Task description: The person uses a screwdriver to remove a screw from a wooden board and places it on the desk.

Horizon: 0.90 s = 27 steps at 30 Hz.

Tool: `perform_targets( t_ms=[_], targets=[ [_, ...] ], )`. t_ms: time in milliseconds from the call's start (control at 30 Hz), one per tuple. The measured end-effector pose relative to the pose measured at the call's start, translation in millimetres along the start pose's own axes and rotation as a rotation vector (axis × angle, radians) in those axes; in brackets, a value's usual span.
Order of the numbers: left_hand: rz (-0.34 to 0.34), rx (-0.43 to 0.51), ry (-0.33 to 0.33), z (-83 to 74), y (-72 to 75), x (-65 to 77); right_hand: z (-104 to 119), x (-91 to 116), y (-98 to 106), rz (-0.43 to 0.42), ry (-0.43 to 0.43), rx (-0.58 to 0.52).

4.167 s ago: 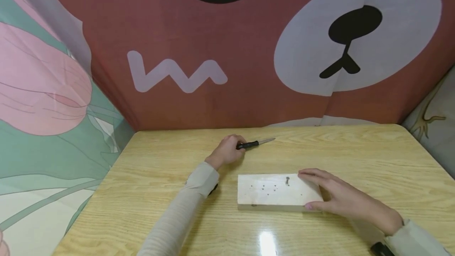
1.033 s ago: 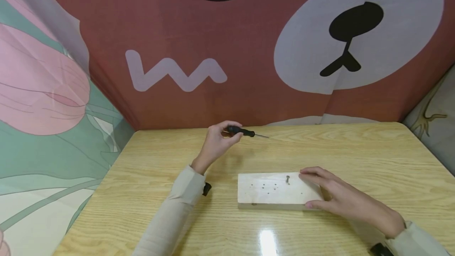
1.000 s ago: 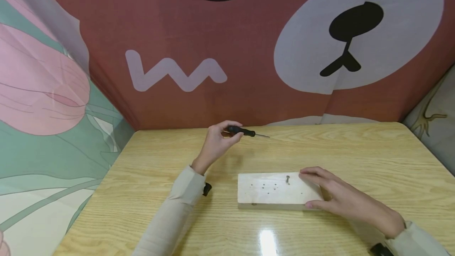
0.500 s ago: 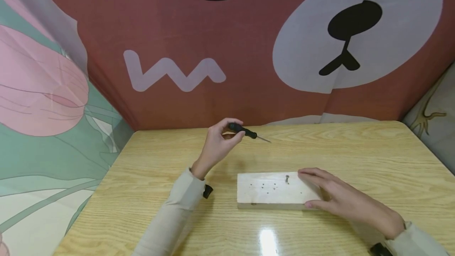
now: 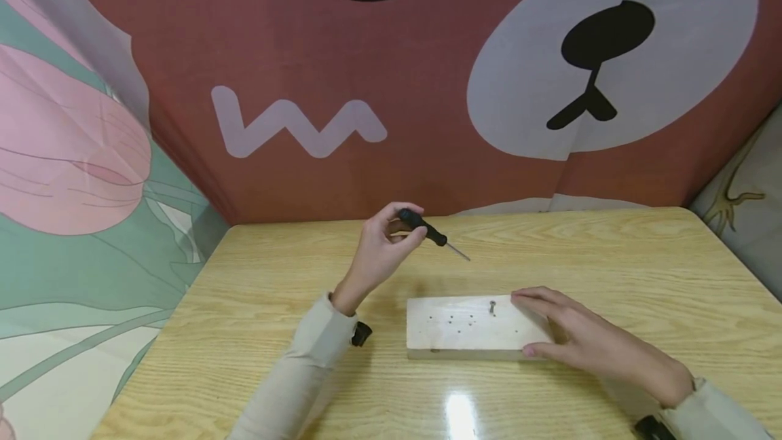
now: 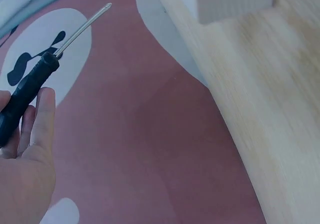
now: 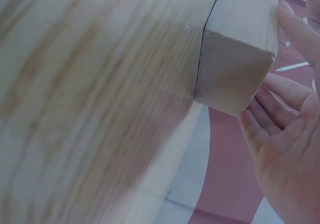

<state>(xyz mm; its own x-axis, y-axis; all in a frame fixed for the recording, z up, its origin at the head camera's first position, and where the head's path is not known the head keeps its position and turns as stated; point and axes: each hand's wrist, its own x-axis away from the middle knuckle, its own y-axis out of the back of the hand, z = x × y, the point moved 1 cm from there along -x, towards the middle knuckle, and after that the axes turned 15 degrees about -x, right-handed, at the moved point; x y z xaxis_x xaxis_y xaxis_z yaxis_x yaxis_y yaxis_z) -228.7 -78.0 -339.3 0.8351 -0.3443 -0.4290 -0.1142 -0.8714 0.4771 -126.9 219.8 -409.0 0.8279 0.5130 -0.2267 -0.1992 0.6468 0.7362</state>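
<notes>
In the head view my left hand (image 5: 375, 253) holds a black-handled screwdriver (image 5: 423, 227) above the back of the table, its metal shaft slanting down to the right. The left wrist view shows the screwdriver handle (image 6: 27, 91) between thumb and fingers, and what looks like a cross-shaped tip. A pale wooden block (image 5: 440, 339) lies flat on the table, with several small holes in its top. One screw (image 5: 492, 307) stands up from it near the back edge. My right hand (image 5: 589, 339) grips the block's right end, thumb in front and fingers behind.
The wood-grain table (image 5: 244, 331) ends at a reddish cloth backdrop (image 5: 330, 182) with a cartoon bear print. A green and pink floral cloth (image 5: 73, 263) hangs on the left. Small black devices (image 5: 361, 334) sit at both wrists.
My left hand first reached the screwdriver low over the table, then raised it. Over the last second the shaft has tipped steeper downward and shifted slightly right. Right hand and block stay put.
</notes>
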Motion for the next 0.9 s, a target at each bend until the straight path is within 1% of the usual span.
perform_targets(
  t_ms=[200,400,533,700,900],
  targets=[
    [0.013,0.050,-0.007,-9.0,-4.1,1.0,-1,-1,0,-0.005,-0.005,-0.026],
    [0.030,0.073,-0.025,-15.6,-8.2,2.9,-2,-1,0,-0.002,-0.021,-0.044],
    [0.054,0.085,-0.043,-22.1,-11.2,4.4,-2,-1,0,-0.006,-0.024,-0.045],
    [0.084,0.068,-0.080,-29.1,-15.5,5.7,-2,-2,0,-0.006,-0.024,-0.047],
    [0.096,0.035,-0.127,-35.0,-21.5,6.7,-2,-1,1,-0.011,-0.028,-0.047]
  ],
)
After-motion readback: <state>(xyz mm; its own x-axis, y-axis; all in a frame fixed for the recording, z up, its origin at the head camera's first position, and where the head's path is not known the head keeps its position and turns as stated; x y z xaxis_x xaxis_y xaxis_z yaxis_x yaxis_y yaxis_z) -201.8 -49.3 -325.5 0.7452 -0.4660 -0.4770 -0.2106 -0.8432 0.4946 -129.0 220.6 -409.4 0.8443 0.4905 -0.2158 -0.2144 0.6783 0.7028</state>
